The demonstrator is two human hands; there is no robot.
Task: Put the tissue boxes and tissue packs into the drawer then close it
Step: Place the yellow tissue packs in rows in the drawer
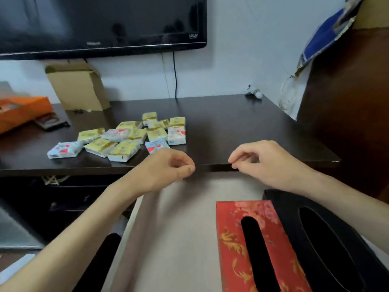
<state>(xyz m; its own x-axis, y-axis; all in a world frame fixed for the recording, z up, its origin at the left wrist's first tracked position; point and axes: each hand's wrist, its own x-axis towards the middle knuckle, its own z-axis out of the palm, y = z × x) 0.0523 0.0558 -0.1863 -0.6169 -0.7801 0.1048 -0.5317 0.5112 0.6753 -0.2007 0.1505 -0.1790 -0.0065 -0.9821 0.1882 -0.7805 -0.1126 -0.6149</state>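
An open drawer (179, 228) with a pale bottom is pulled out below the dark tabletop (242, 123). Inside it, at the right, lie a red and gold tissue box (233, 249) and a black tissue box (328, 234), side by side. Several small tissue packs (124, 138), yellow and white-blue, lie scattered on the tabletop at the left. My left hand (166, 169) hovers at the table's front edge, fingers curled, holding nothing. My right hand (263, 161) hovers there too, fingers loosely curled and empty.
A black TV (101, 24) hangs on the wall above. A cardboard box (80, 87) and an orange box (21, 112) sit at the back left. A dark wooden cabinet (347, 112) stands at the right, with a blue bag (324, 36) on it.
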